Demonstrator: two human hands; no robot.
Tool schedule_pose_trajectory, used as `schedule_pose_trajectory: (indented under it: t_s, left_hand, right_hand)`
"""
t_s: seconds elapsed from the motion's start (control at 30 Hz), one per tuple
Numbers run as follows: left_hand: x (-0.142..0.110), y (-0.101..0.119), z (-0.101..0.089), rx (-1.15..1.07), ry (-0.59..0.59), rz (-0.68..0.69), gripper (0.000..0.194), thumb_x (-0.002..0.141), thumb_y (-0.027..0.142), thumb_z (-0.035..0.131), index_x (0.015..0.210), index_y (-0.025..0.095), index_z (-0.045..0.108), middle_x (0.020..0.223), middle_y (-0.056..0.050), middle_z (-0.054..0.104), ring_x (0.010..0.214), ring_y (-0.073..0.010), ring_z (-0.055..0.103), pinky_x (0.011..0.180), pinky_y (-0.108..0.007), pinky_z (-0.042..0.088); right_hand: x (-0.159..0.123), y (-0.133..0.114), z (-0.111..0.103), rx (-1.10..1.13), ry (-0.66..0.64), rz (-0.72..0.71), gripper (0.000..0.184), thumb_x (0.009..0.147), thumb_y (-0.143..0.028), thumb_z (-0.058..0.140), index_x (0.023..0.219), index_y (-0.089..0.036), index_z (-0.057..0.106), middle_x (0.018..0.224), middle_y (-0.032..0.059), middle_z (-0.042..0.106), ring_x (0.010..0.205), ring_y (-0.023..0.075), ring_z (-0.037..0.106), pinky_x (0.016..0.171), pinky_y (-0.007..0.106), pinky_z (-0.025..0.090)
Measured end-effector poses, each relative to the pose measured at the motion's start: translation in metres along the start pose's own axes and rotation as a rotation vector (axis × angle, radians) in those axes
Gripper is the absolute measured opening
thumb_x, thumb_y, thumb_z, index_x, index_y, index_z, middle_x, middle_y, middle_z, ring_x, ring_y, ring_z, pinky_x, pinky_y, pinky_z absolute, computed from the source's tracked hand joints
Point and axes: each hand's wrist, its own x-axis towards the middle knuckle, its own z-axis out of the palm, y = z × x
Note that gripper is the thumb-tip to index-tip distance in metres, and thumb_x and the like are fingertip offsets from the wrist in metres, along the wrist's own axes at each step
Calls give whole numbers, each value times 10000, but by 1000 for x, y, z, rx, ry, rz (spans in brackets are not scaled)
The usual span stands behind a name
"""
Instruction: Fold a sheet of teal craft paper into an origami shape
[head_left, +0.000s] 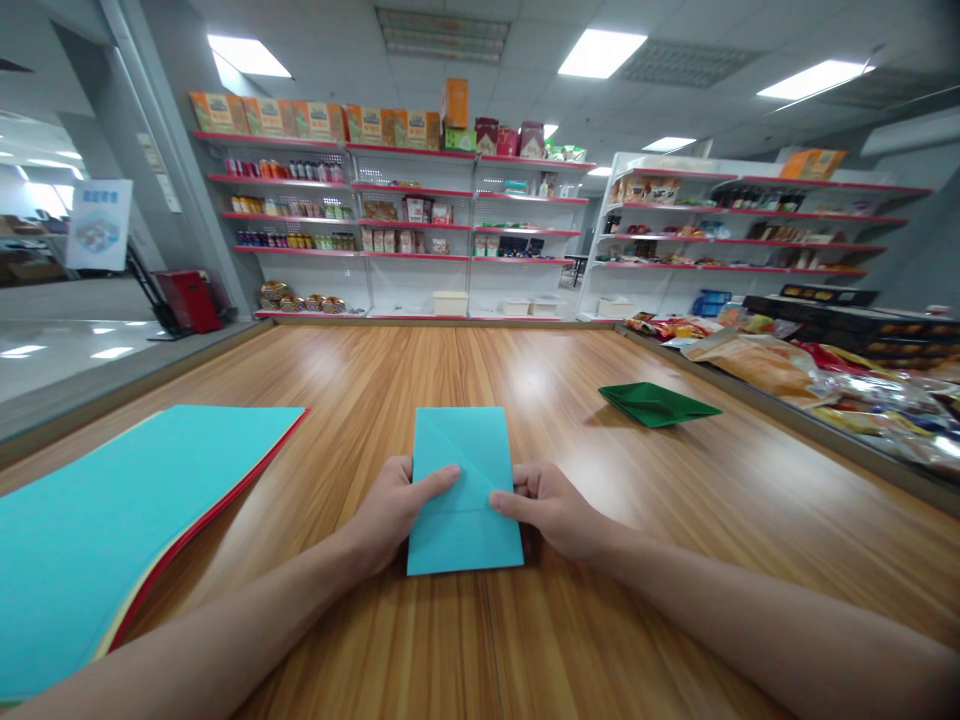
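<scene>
A folded sheet of light-blue paper with crease lines is held up just above the wooden table, in the middle of the head view. My left hand grips its left edge, thumb flat on the front and fingers behind. On the opposite edge, my right hand pinches the paper the same way, its thumb a little lower. Most of the fingers are hidden behind the sheet. To the right lies a folded green paper piece, pointed at both ends, apart from my hands.
A stack of coloured paper, blue on top with yellow and red below, lies at the left of the table. Packaged snacks border the right edge. Stocked shelves stand behind, and a sign at far left.
</scene>
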Motion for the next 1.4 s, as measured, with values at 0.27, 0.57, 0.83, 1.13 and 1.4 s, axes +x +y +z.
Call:
schedule_pose_trajectory:
  t_s: [0.27, 0.57, 0.83, 1.13, 1.4]
  left_hand:
    - [0, 0, -2, 4, -32, 4, 315, 749, 352, 735, 904, 79, 709, 884, -151, 727, 746, -241, 682, 707, -349, 547]
    - [1, -2, -4, -15, -47, 16, 302, 736, 350, 746, 856, 75, 706, 862, -151, 728, 700, -215, 671, 698, -340, 545]
    - [3, -4, -5, -24, -42, 5, 323, 722, 358, 755, 866, 72, 711, 847, -151, 728, 697, -228, 672, 682, -350, 546]
    - [1, -6, -5, -4, -40, 30, 333, 734, 368, 745, 888, 75, 708, 871, -149, 723, 741, -230, 668, 726, -361, 536]
    - [0, -3, -3, 145, -43, 58, 356, 723, 414, 740, 837, 78, 703, 829, -134, 716, 694, -206, 643, 648, -314, 526]
  right_hand:
    - [2, 4, -1, -19, -1, 31, 475, 772, -548, 635, 821, -77, 671, 745, 68, 647, 669, 145, 577, 650, 291, 477]
    - [1, 0, 1, 8, 20, 22, 399, 729, -512, 651, 695, -116, 613, 632, 37, 613, 609, 143, 579, 545, 254, 476]
    - [0, -4, 0, -2, -50, 94, 116, 627, -240, 530, 611, -131, 565, 482, -3, 566, 399, 102, 525, 373, 186, 401]
    - [1, 2, 0, 149, -29, -38, 109, 582, -187, 513, 618, -120, 592, 554, 10, 579, 512, 113, 528, 477, 214, 432]
    - [2, 0, 2, -86, 52, 88, 360, 712, -444, 601, 554, -130, 523, 473, 12, 533, 386, 101, 495, 360, 205, 384]
